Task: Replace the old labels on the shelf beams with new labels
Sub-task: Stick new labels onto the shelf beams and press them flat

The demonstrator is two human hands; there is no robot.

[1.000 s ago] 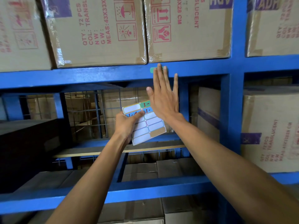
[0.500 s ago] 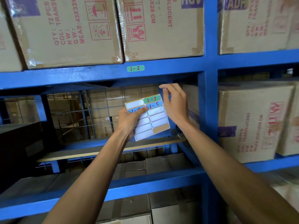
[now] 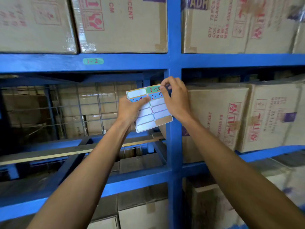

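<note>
A green label marked 1-2 (image 3: 93, 61) is stuck on the blue upper shelf beam (image 3: 49, 62). My left hand (image 3: 130, 111) holds a sticker sheet (image 3: 155, 111) in front of the shelf bay, thumb pressed on its blue stickers. Most stickers on the sheet are blank white outlines; a green one reads 1-3 (image 3: 152, 89). My right hand (image 3: 175, 100) pinches the right end of that green 1-3 sticker at the sheet's top corner with thumb and fingertips.
Taped cardboard boxes (image 3: 122, 23) fill the shelf above the beam and the bay on the right (image 3: 219, 116). A blue upright post (image 3: 174, 146) stands just behind the sheet. A wire mesh (image 3: 92, 103) backs the left bay. A lower beam (image 3: 132, 180) crosses below my arms.
My right hand left the beam, uncovering the stuck 1-2 label, then dropped to the sheet and now pinches the 1-3 sticker. The view shifted rightwards.
</note>
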